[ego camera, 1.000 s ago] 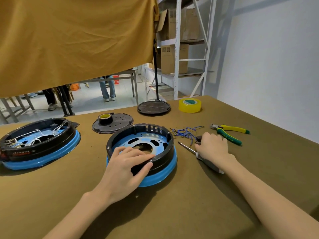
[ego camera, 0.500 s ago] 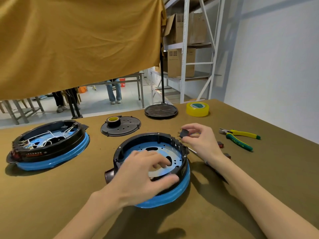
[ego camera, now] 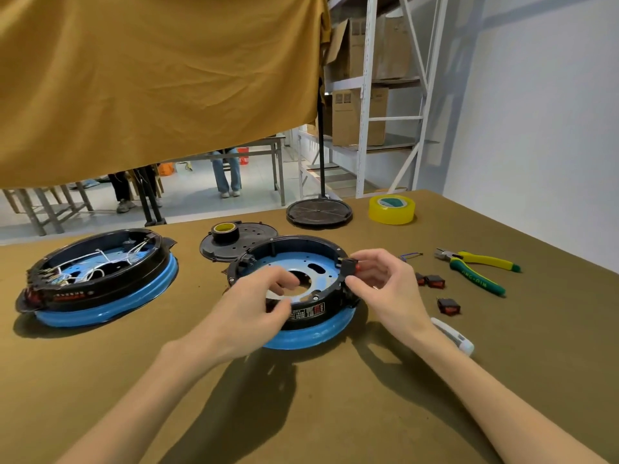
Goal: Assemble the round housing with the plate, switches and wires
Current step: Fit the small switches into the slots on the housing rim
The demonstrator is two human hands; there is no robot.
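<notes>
The round housing [ego camera: 303, 313] sits mid-bench [ego camera: 335, 413], its blue plate [ego camera: 294, 264] inside. The left hand [ego camera: 249, 313] grips the housing's near rim; the right hand [ego camera: 378, 279] pinches a switch [ego camera: 350, 265] against its right wall. Spare switches [ego camera: 432, 281] and pliers [ego camera: 475, 267] lie right of the housing, a wired housing [ego camera: 97, 279] left.

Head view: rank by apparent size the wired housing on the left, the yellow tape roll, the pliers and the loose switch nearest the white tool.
1. Wired housing
2. Pliers
3. Yellow tape roll, though it lies farther away, so this is unsure
4. Loose switch
</notes>
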